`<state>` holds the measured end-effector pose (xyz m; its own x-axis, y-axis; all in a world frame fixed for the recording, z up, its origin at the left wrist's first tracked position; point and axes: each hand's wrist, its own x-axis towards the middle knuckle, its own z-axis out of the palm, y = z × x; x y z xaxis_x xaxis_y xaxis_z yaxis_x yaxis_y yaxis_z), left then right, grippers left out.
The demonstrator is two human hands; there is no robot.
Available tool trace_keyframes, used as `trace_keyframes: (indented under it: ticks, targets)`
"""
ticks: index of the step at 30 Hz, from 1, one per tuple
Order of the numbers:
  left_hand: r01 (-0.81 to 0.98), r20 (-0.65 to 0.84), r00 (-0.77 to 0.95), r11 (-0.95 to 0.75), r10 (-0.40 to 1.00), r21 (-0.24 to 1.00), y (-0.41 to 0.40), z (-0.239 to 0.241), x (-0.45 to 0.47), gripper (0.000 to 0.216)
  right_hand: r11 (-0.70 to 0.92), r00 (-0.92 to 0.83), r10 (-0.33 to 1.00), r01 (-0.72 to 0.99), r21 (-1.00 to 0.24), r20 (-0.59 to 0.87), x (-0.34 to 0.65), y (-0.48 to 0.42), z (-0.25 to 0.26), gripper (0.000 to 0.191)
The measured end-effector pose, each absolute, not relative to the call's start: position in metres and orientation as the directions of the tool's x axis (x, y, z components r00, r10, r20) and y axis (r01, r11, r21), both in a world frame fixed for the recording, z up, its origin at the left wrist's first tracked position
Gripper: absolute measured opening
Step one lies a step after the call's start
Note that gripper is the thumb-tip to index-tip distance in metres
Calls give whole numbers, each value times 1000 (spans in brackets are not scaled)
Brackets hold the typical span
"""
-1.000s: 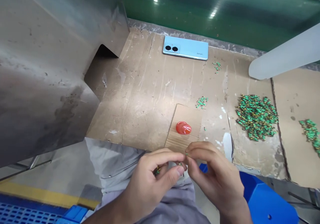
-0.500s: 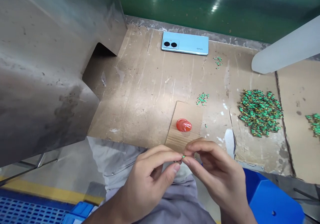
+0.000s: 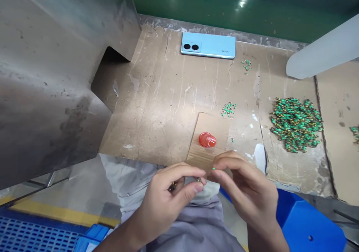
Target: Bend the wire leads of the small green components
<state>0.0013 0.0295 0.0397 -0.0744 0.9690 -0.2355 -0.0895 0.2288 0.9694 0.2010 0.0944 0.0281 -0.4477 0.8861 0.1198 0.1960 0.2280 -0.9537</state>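
My right hand (image 3: 248,184) pinches a tiny green piece (image 3: 214,168) between thumb and forefinger, just above the table's front edge. To its left, my left hand (image 3: 171,196) is curled closed around small dark, brassy parts (image 3: 172,186) that show between its fingers; most of them are hidden. The fingertips of the two hands are slightly apart. Beyond them a shallow red cap-like dish (image 3: 207,140) rests on a cardboard strip (image 3: 211,121). A small cluster of green-and-brass pieces (image 3: 229,109) lies behind the dish, and a single green piece (image 3: 232,140) is to its right.
A large heap of green-and-brass pieces (image 3: 296,124) covers the right side of the cardboard-topped table (image 3: 162,106). A light blue phone (image 3: 209,45) lies at the back, near a few more pieces (image 3: 246,65). Metal sheeting (image 3: 56,76) stands left; a white tube (image 3: 322,49) slants in from the right.
My hands have separated slightly. My right hand has drawn the tiny green piece up and right, away from my left fingertips, where dark metallic parts now show. The view has shifted a little.
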Motion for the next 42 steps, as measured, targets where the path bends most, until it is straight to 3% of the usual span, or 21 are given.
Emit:
trace_keyframes:
  ticks: [4,10,15,23,42]
  targets:
    - [-202,-285,-110,259,952,945,32,39,2,15,189,-352,933,284,-940,82,212,106,19,13]
    - [-166,-201,-96,183,975,969,36,38,0,20,279,-358,925,409,-869,129,213,121,12,13]
    - [-147,-255,-115,238,960,960,34,38,2,15,249,-318,941,427,-869,114,203,119,12,13]
    - [-139,-283,-129,266,950,954,35,40,4,13,57,-161,987,346,-937,0,199,110,1,9]
    - [-183,-275,-135,249,952,951,38,39,5,16,79,-177,984,360,-930,15,199,113,1,9]
